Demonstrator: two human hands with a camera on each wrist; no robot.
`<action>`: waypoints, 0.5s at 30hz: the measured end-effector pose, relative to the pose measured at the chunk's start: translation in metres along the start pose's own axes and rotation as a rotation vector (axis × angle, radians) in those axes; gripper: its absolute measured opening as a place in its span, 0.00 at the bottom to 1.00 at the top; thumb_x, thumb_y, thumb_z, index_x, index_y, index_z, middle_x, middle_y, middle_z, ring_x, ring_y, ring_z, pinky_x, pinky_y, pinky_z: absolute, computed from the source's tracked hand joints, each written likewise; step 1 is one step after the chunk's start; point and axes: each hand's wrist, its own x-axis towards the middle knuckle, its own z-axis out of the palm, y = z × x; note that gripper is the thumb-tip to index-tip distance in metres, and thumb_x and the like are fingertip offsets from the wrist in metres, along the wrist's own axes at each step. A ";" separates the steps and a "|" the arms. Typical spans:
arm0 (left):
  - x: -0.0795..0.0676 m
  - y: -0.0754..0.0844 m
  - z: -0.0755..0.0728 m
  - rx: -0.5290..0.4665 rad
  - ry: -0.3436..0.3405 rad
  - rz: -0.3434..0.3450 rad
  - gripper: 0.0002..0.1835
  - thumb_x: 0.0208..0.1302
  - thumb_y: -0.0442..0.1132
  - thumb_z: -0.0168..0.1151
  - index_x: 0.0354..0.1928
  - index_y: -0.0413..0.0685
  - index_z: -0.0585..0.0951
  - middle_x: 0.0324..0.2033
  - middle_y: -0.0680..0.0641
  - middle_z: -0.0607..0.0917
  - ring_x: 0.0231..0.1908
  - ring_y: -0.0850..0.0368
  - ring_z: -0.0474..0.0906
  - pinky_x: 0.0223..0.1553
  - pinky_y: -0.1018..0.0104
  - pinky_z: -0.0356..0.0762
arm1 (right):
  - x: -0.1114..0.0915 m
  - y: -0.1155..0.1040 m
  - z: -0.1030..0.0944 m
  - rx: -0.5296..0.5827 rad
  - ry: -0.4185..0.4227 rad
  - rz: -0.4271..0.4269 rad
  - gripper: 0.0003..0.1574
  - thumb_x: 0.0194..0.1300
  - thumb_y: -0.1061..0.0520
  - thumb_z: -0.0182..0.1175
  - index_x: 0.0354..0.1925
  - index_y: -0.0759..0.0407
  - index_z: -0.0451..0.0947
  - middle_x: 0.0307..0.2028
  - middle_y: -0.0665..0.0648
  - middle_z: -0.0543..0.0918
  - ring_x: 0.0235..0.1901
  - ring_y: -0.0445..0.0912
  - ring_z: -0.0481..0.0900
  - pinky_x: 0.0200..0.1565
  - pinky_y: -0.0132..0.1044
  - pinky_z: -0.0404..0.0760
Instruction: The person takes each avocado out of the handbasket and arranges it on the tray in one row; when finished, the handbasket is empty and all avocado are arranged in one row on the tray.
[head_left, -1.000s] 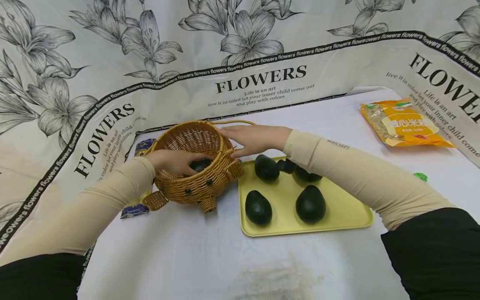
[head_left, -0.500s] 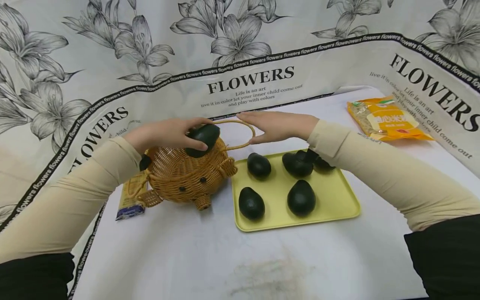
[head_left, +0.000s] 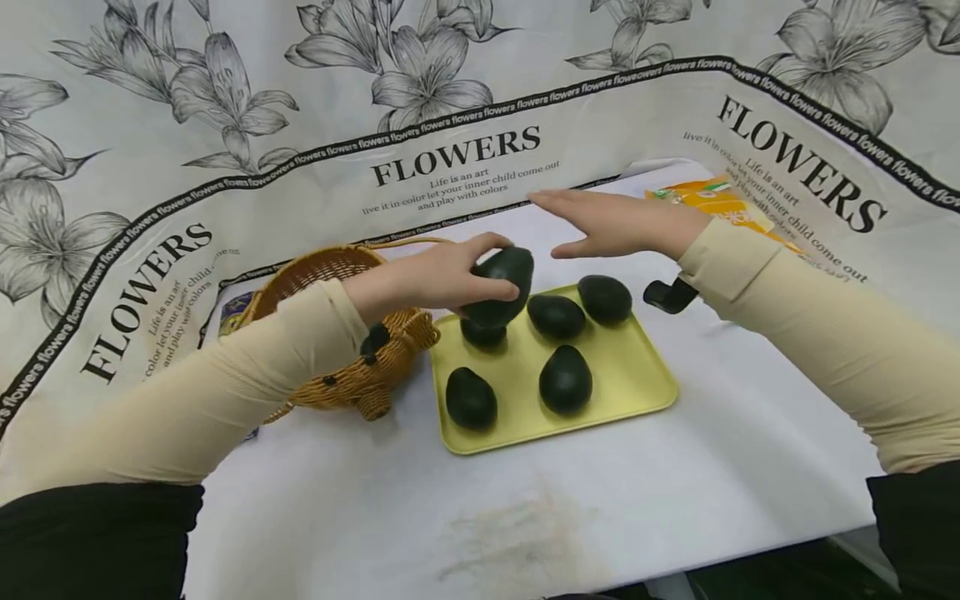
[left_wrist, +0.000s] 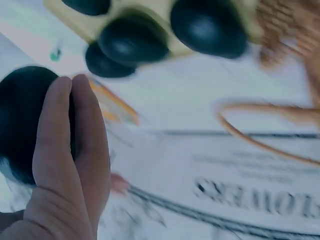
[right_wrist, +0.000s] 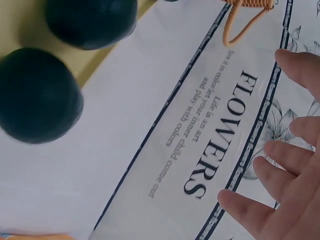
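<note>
My left hand (head_left: pixel 442 275) grips a dark green avocado (head_left: pixel 510 279) between thumb and fingers, above the back left of a yellow tray (head_left: pixel 637 371). The left wrist view shows the held avocado (left_wrist: pixel 22 120) against the fingers. On the tray lie several more avocados, among them a front left one (head_left: pixel 471 398), a front middle one (head_left: pixel 566 381) and a back right one (head_left: pixel 604 300). My right hand (head_left: pixel 622 223) hovers behind the tray with fingers extended, holding nothing. A wicker basket (head_left: pixel 367 392) with an animal face stands left of the tray, partly hidden by my left forearm.
An orange food bag (head_left: pixel 708 200) lies at the back right, partly covered by my right arm. A blue packet (head_left: pixel 234 312) shows at the basket's left. The basket's loop handle (head_left: pixel 408 242) sticks out behind it. A flower-print cloth (head_left: pixel 450 171) borders the table's far side.
My left hand has lifted an avocado out of the basket and carried it right, over the tray. My right hand has left the basket's rim and handle and moved right.
</note>
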 end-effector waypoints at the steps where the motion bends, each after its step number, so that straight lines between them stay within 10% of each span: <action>1: 0.005 0.005 0.007 -0.006 -0.008 0.011 0.36 0.62 0.56 0.56 0.70 0.69 0.54 0.54 0.44 0.76 0.41 0.56 0.83 0.40 0.66 0.83 | -0.004 0.003 0.000 0.000 0.002 0.007 0.52 0.67 0.42 0.54 0.75 0.52 0.35 0.75 0.60 0.44 0.73 0.57 0.47 0.70 0.55 0.52; 15: 0.075 0.060 0.096 -0.021 -0.069 0.132 0.35 0.61 0.56 0.58 0.67 0.59 0.59 0.57 0.41 0.74 0.40 0.54 0.82 0.36 0.64 0.84 | -0.052 0.027 0.005 0.001 0.052 0.041 0.52 0.67 0.45 0.55 0.75 0.46 0.34 0.75 0.60 0.45 0.72 0.59 0.49 0.69 0.58 0.55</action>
